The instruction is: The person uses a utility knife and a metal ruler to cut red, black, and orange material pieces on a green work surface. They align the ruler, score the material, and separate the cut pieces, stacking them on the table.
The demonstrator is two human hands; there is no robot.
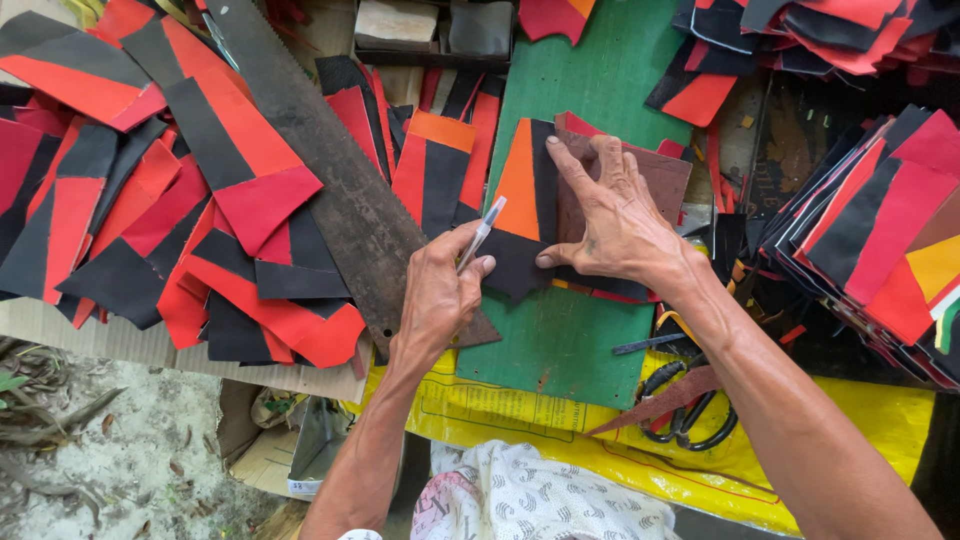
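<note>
Green painted board point(590, 90) is our work surface, scuffed and sitting on a yellow plastic sack point(850, 440) with some flattened cardboard point(90, 335) off to the left. We're clearly outdoors or close to it, since bare gritty ground with dry leaves point(90, 440) shows at bottom left.

Our left hand point(438, 295) is closed around a clear pen point(480, 232), tip pointing up toward the patchwork piece. Our right hand point(615, 215) is spread flat, fingers pressing a brown template point(668, 178) down onto an orange and black patchwork piece point(522, 200), which lies near the middle of the board, just right of the pen. The thumb rests on the black lower part of that piece.

Piles of red and black offcuts point(180, 190) cover everything to the left, and more stacks point(880, 230) lean along the right edge, one with a yellow patch. A rusty saw blade point(340, 190) runs diagonally over the left pile, touching the board's corner. Black-handled scissors point(690, 410) lie on the sack under our right forearm.

Hard to make out: the saw's handle is cut off at the top, the scissor blades are partly hidden by the arm, and the dark boxes point(430, 30) at the top edge are too shadowed to read. What's under the template we can't tell. The patterned cloth point(540, 495) at the bottom is cropped.
</note>
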